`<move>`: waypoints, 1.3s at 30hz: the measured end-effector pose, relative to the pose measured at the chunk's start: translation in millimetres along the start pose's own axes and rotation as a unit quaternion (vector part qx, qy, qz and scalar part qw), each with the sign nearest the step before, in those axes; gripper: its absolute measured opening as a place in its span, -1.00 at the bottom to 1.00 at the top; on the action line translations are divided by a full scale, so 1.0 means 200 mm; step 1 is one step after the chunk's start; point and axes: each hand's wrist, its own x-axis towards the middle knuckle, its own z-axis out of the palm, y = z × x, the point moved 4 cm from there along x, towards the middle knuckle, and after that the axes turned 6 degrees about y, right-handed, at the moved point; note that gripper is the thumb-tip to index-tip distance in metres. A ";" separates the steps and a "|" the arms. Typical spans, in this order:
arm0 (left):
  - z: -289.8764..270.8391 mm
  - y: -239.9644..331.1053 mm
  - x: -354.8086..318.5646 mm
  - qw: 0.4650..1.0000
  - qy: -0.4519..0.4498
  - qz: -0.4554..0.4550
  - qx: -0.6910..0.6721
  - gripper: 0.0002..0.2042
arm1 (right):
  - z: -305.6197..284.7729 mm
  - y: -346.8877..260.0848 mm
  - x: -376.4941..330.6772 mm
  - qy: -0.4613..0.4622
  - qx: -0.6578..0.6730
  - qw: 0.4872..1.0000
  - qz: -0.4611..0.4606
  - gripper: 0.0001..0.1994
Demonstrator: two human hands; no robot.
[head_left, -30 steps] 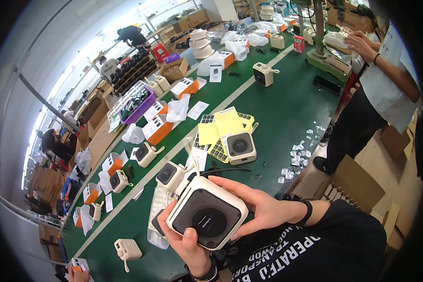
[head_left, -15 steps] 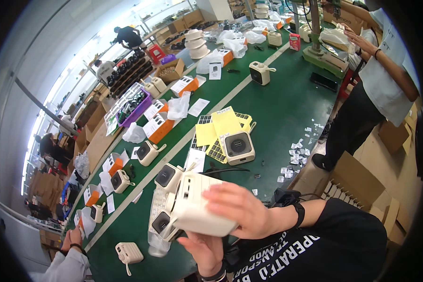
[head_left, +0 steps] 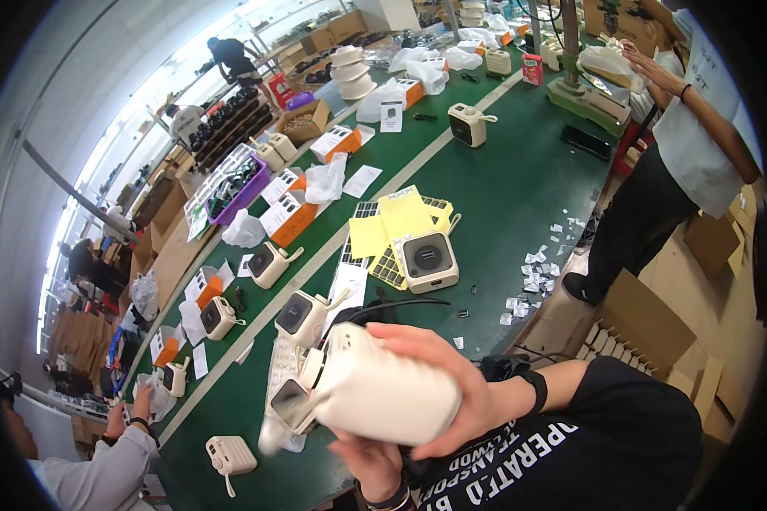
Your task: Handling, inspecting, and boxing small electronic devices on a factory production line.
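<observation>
I hold a cream box-shaped device (head_left: pixel 375 392) close in front of me, over the near edge of the green table (head_left: pixel 503 196). It is turned so its plain side faces up. My right hand (head_left: pixel 452 383) lies over its top and right end. My left hand (head_left: pixel 371 464) supports it from underneath. A black cable (head_left: pixel 392 305) curves just beyond it. Two similar cream devices (head_left: pixel 302 315) with dark round fronts sit right behind, and a third (head_left: pixel 426 260) rests on yellow sheets (head_left: pixel 396 221).
More cream devices (head_left: pixel 230 456) and orange-white boxes (head_left: pixel 290 217) line the long table. Small white slips (head_left: pixel 537 264) lie near its right edge. One person (head_left: pixel 682 145) stands at the right; another person's hand (head_left: pixel 141 400) works at the lower left. Cardboard boxes (head_left: pixel 648 328) sit on the floor.
I have rotated the device: its dark round front, which faced up a second ago, has swung away to the left, and my right hand has moved over its top.
</observation>
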 end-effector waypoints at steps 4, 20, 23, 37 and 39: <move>-0.06 -0.03 0.08 0.994 -0.064 0.092 -0.017 -0.07 | 0.05 0.12 -0.09 0.040 0.358 0.876 0.320 -0.27; -0.11 0.12 0.10 0.979 0.072 0.184 0.047 -0.32 | 0.15 -0.04 0.02 -0.039 -0.257 0.938 -0.232 -0.79; -0.12 0.15 0.08 0.971 0.089 0.210 0.069 -0.30 | 0.16 -0.06 0.01 -0.038 -0.254 0.935 -0.245 -0.82; -0.19 0.21 0.08 0.985 0.034 0.158 0.066 -0.37 | 0.23 -0.08 0.03 -0.093 -0.163 0.972 -0.143 -0.82; -0.20 0.21 0.09 0.989 0.022 0.139 0.053 -0.39 | 0.25 -0.08 0.04 -0.079 -0.155 0.973 -0.153 -0.83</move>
